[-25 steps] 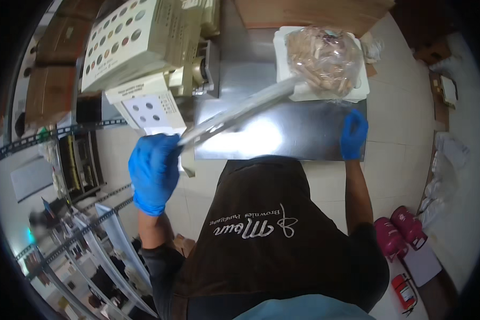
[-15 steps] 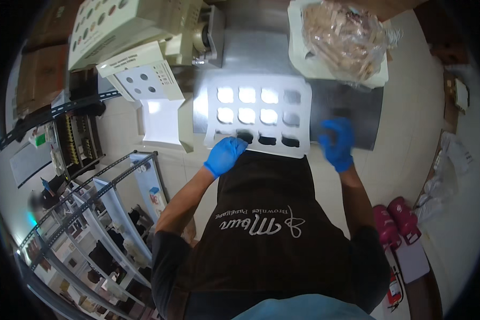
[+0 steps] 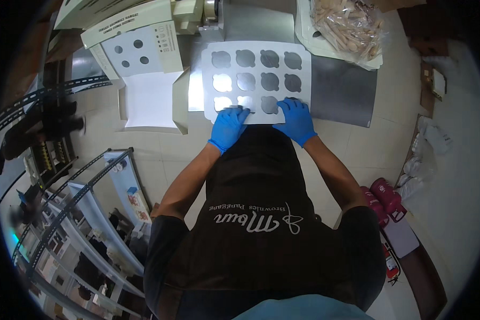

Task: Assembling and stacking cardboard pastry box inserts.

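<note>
A flat white cardboard insert [image 3: 257, 71], punched with rows of notched round holes, lies over the near edge of a steel table [image 3: 342, 92]. My left hand [image 3: 229, 128], in a blue glove, grips the insert's near edge left of the middle. Toward the near right corner, my right hand [image 3: 297, 122], gloved alike, holds the same edge with its fingers on top. The thumbs are partly hidden. Grey metal shows through the holes, with a bright reflection in those at left.
Left of the insert stands an open white carton [image 3: 152, 104], its lid with round holes raised. A clear bag of wooden spoons [image 3: 348, 24] rests on pale card sheets [image 3: 369, 61] at far right. Metal shelving [image 3: 93, 178] fills the left; pink gas cylinders [image 3: 388, 194] stand at right.
My right hand has come in from the right and taken hold of the insert's near edge. The insert now lies flatter, its holes fully showing. The whole view has shifted slightly.
</note>
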Action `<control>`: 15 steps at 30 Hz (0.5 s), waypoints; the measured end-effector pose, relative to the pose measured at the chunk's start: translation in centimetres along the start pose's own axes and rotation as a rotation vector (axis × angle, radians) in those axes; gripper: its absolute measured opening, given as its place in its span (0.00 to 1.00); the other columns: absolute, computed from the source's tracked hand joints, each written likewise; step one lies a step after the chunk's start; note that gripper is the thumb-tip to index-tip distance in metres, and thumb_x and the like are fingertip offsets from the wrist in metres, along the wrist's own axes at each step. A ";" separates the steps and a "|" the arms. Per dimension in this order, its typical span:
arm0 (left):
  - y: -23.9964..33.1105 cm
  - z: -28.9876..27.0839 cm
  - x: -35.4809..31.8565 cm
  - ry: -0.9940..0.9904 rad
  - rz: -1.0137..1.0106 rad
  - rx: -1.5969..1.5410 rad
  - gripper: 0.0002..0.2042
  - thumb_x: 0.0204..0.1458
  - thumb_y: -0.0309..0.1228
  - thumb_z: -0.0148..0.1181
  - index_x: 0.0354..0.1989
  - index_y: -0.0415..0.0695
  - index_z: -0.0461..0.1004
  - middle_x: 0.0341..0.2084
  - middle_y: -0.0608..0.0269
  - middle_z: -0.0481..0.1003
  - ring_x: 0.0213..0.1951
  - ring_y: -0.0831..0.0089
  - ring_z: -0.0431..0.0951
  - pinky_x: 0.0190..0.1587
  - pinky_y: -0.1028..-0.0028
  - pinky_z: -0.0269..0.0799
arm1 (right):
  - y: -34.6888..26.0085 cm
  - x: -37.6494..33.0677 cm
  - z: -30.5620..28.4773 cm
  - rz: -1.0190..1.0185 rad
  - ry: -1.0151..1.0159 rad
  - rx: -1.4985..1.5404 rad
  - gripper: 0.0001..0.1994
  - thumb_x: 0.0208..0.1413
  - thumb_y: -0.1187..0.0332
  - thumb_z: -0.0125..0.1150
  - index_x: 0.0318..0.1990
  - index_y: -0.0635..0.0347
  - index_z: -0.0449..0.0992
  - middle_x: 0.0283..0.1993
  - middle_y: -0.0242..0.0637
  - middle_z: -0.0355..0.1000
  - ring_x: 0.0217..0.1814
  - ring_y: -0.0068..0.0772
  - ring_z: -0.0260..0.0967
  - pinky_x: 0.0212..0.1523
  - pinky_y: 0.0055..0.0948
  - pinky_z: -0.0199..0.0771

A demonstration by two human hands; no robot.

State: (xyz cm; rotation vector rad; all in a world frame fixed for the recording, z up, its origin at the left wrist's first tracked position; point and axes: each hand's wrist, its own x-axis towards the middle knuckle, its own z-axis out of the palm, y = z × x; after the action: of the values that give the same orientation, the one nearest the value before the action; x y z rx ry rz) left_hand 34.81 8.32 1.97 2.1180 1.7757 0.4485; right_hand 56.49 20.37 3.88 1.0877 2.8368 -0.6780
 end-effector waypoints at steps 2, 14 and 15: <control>-0.5 -0.4 -0.5 0.140 -0.099 0.049 0.22 0.40 0.29 0.61 0.47 0.44 0.67 0.39 0.57 0.69 0.43 0.63 0.70 0.46 0.66 0.63 | -0.1 -0.4 0.1 0.013 0.052 -0.074 0.29 0.39 0.56 0.68 0.50 0.54 0.66 0.49 0.39 0.65 0.55 0.40 0.60 0.52 0.41 0.59; -3.6 -0.3 -1.2 -0.121 -0.145 -0.144 0.25 0.35 0.28 0.66 0.47 0.44 0.67 0.42 0.54 0.70 0.44 0.55 0.70 0.46 0.59 0.64 | -0.7 -2.5 2.1 0.046 0.034 -0.194 0.19 0.42 0.61 0.62 0.43 0.56 0.72 0.41 0.39 0.69 0.47 0.41 0.64 0.50 0.39 0.62; -3.8 -0.2 -1.3 -0.116 -0.123 -0.174 0.25 0.36 0.28 0.66 0.47 0.45 0.68 0.42 0.54 0.70 0.44 0.54 0.70 0.46 0.59 0.64 | -1.1 -2.5 2.1 0.050 0.035 -0.233 0.19 0.42 0.60 0.63 0.43 0.56 0.72 0.40 0.39 0.69 0.46 0.41 0.65 0.50 0.39 0.62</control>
State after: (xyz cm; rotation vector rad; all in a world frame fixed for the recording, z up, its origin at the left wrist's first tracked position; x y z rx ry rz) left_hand 31.19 7.68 0.45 1.8672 1.7232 0.4223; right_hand 57.41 17.19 2.82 1.1354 2.8163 -0.3167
